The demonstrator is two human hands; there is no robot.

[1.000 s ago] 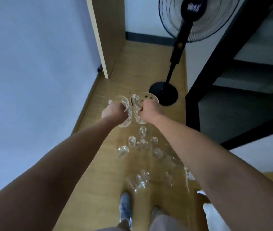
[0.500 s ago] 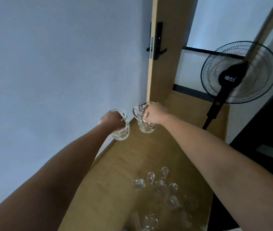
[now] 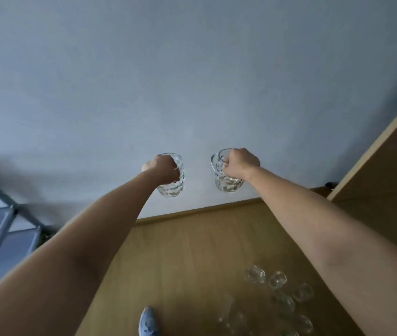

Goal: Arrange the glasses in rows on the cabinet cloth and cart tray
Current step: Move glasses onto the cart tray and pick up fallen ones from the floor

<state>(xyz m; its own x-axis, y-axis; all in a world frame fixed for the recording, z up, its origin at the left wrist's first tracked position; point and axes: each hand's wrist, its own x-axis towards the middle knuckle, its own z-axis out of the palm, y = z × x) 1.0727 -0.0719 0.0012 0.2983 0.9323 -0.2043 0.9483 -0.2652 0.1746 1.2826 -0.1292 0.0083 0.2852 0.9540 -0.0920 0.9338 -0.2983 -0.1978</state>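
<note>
My left hand grips the handle of a clear dimpled glass mug, held upright in the air in front of the pale wall. My right hand grips the handle of a second clear glass mug at the same height, a short gap to the right of the first. Several small clear glasses stand on the wooden floor at the lower right, well below both hands. No cabinet cloth shows in this view.
A grey metal cart frame with shelves stands at the far left, blurred. A wooden door is at the right edge. A blue shoe is on the wooden floor at the bottom.
The view has swung left, from the door and fan to the wall and cart. Both hands have stayed on the mugs and now hold them a little further apart.
</note>
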